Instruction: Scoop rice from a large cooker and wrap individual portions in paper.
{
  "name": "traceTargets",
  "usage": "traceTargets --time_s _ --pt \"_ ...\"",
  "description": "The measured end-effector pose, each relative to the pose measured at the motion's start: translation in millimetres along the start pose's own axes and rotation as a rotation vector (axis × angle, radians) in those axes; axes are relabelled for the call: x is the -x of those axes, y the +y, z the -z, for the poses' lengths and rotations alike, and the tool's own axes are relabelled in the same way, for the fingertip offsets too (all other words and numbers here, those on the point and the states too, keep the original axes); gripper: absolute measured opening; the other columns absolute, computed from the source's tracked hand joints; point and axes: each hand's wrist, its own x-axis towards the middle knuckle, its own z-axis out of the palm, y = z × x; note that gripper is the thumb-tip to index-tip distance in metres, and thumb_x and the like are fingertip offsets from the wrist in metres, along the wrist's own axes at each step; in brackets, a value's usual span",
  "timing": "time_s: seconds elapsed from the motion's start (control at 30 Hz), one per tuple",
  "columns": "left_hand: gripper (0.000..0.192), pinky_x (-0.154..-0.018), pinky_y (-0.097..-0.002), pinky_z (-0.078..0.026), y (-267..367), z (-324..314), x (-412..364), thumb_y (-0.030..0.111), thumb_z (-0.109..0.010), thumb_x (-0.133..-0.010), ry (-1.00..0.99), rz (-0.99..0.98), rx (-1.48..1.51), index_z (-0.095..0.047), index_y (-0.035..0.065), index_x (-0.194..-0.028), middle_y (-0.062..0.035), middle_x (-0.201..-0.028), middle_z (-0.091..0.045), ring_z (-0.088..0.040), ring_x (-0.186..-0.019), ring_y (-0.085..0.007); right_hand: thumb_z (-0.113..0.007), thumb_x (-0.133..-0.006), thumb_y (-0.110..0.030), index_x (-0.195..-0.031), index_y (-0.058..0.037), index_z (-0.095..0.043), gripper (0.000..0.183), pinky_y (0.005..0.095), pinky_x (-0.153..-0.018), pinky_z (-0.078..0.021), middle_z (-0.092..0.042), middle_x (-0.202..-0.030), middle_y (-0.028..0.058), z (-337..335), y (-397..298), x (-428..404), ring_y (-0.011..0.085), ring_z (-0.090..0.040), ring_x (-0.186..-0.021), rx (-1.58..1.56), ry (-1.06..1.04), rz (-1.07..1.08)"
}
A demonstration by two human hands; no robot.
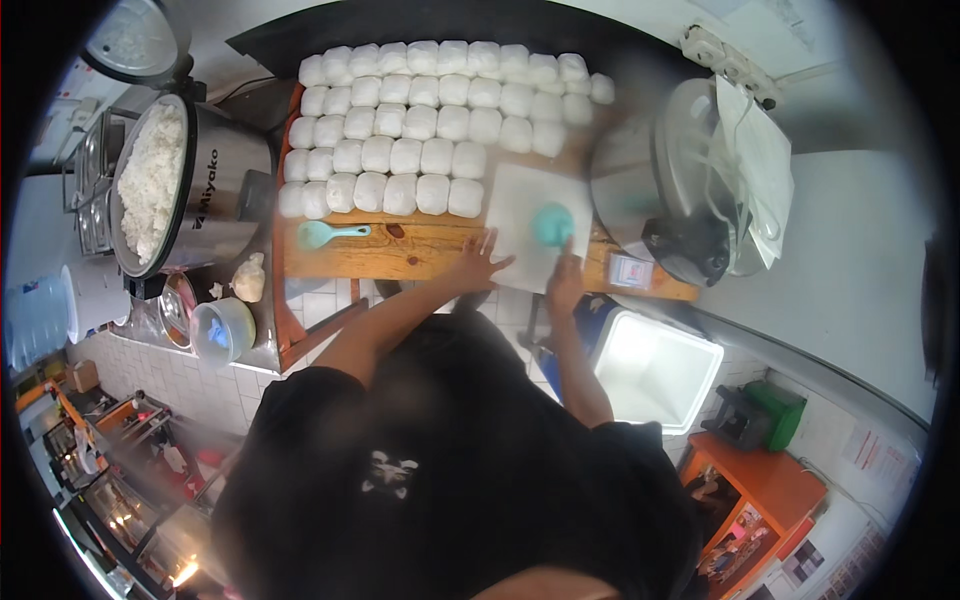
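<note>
A sheet of white wrapping paper (517, 259) lies flat over the wooden table's front edge. My left hand (480, 264), fingers spread, is at the sheet's left edge. My right hand (564, 283) has its fingers on the rim of a round teal cup (551, 223) over the paper; blur hides the exact grip and what is inside. Rows of white paper-wrapped parcels (408, 120) cover the table behind. Left of my hands, a light teal rice paddle (330, 232) rests on the bare wood (412, 255).
At left, a Miyako rice cooker (217, 184) stands uncovered, full of cooked rice (154, 180). A clear plastic tub (223, 330) sits below it. At right are a large metal cooker (630, 172), a small packet (631, 271) and an uncovered cool box (656, 371) with white lining.
</note>
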Motion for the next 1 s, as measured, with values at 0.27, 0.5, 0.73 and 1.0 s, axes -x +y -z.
traceTargets --time_s 0.27,0.5,0.73,1.0 --pt "0.038 -0.083 -0.0333 -0.048 -88 94 149 0.036 -0.054 -0.095 0.105 0.067 1.048 -0.066 0.0033 -0.109 -0.0113 -0.102 -0.069 -0.063 -0.097 -0.0236 -0.05 -0.097 -0.019 -0.141 0.003 -0.028 0.054 0.0332 -0.083 -0.0451 -0.05 -0.126 0.023 74 -168 -85 0.0243 -0.055 -0.096 -0.651 0.415 0.098" --pt "0.038 -0.065 -0.0269 -0.049 -195 81 393 0.031 -0.052 -0.098 1.834 1.163 1.171 -0.049 0.0017 -0.122 -0.0077 -0.101 -0.061 -0.062 -0.082 -0.0129 -0.056 -0.091 -0.013 -0.123 -0.0075 -0.054 0.033 0.0427 -0.081 -0.0494 -0.063 -0.11 0.0232 83 -502 -145 0.0379 -0.063 -0.097 -0.713 -0.001 0.889" --pt "0.061 -0.072 -0.0283 -0.053 -261 147 476 0.036 -0.047 -0.1 1.855 1.17 1.226 -0.028 0.0017 -0.146 -0.0165 -0.126 -0.053 -0.063 -0.088 -0.0177 -0.052 -0.09 -0.015 -0.1 -0.0033 -0.064 0.02 0.0451 -0.069 -0.0529 -0.067 -0.089 0.0199 38 -733 -180 0.0361 -0.066 -0.081 0.047 -0.084 1.182" --pt "0.055 -0.071 -0.027 -0.051 -269 155 473 0.03 -0.044 -0.101 1.758 1.291 1.084 -0.029 -0.0001 -0.146 -0.0043 -0.094 -0.044 -0.048 -0.077 -0.011 -0.052 -0.081 -0.004 -0.083 0.0014 -0.069 0.018 0.0413 -0.069 -0.0544 -0.067 -0.085 0.0208 4 -767 -129 0.0334 -0.068 -0.08 0.268 -0.185 1.393"
